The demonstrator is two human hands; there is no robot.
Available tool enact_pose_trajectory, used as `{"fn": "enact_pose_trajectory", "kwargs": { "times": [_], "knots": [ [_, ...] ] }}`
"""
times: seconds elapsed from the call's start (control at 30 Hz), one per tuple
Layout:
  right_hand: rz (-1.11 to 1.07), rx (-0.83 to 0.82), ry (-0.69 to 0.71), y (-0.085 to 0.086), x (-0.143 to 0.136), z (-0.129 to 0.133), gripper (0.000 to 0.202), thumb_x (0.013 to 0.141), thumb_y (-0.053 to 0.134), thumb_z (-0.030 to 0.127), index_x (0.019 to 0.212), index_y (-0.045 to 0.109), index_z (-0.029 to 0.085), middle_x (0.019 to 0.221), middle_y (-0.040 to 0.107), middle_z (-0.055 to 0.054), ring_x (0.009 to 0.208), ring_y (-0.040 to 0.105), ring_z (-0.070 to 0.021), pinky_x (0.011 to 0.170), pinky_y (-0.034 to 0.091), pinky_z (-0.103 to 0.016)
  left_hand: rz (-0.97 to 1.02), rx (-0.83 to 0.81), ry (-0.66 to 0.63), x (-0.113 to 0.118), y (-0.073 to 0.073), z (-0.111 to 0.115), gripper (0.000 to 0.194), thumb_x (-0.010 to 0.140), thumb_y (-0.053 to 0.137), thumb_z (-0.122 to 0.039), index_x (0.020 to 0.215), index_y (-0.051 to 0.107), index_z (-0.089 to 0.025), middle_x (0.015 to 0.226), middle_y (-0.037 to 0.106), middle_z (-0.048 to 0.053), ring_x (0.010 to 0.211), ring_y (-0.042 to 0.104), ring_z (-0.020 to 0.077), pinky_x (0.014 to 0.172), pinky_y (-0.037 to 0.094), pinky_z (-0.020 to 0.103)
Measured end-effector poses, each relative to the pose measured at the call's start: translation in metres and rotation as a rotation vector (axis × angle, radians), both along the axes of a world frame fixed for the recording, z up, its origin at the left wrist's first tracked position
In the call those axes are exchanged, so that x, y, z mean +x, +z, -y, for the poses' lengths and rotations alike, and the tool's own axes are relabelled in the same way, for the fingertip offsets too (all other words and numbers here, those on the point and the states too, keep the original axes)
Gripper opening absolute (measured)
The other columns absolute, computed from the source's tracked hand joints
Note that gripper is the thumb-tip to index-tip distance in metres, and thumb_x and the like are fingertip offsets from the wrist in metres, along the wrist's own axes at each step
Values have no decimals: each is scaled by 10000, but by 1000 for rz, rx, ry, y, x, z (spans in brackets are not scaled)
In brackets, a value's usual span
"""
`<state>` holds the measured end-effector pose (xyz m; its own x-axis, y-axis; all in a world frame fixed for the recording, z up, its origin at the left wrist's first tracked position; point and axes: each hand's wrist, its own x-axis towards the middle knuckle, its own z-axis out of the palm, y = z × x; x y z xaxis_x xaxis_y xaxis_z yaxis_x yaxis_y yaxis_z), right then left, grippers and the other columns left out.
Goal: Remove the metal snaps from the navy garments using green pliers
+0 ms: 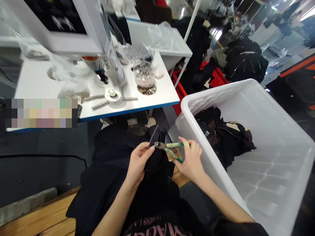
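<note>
Dark fabric point(108, 164) lies across my lap, and a thin edge of it stands up between my hands. My left hand point(140, 160) pinches this fabric near its edge. Green-handled pliers point(169, 149) are in my right hand point(192, 160), with the handles spread apart. The metal head of the pliers is right beside my left thumb, at the fabric edge. Whether the jaws grip anything is too small to tell.
A white table point(162, 93) with a blue edge stands in front, bearing a machine point(98, 42), a clear round container point(144, 74) of small metal parts and plastic bags. On the right, a large white bin point(275, 137) holds dark cloth. Red crates lie behind it.
</note>
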<state>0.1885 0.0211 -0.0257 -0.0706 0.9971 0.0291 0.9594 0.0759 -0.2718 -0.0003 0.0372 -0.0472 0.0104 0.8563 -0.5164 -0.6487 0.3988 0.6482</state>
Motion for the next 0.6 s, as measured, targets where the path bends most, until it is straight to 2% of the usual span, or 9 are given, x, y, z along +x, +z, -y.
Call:
{"fn": "enact_pose_trajectory", "kwargs": {
  "times": [0.17, 0.27, 0.43, 0.6],
  "knots": [
    [-75, 99, -15, -16, -2, -2, 655, 703, 613, 258, 1321, 407, 185, 1070, 447, -110, 970, 439, -285, 839, 373, -455, 7, 69, -46, 9, -6, 0, 296, 661, 808, -295, 831, 613, -151, 749, 655, -9, 659, 610, 77, 630, 494, 141],
    [-174, 180, -33, -36, -8, -3, 561, 733, 584, 222, 1273, 432, 212, 1074, 482, -95, 970, 468, -272, 842, 393, -442, 13, 138, -40, 16, -12, -2, 291, 699, 778, -324, 881, 626, -155, 768, 647, 3, 704, 614, 104, 677, 504, 180],
    [-330, 303, -95, -77, -21, -10, 422, 819, 558, 303, 1227, 463, 253, 1046, 553, -72, 942, 540, -260, 794, 439, -396, -50, 262, 67, 28, -24, -12, 304, 681, 789, -354, 843, 624, -157, 784, 652, 14, 755, 619, 135, 746, 514, 230],
    [-440, 260, -188, -98, -25, -14, 352, 793, 549, 275, 1144, 538, 254, 1032, 587, -60, 937, 574, -261, 820, 453, -399, -209, 359, 163, 41, -33, -16, 316, 683, 781, -381, 850, 627, -161, 799, 660, 16, 739, 608, 124, 714, 512, 207]
  ]
}}
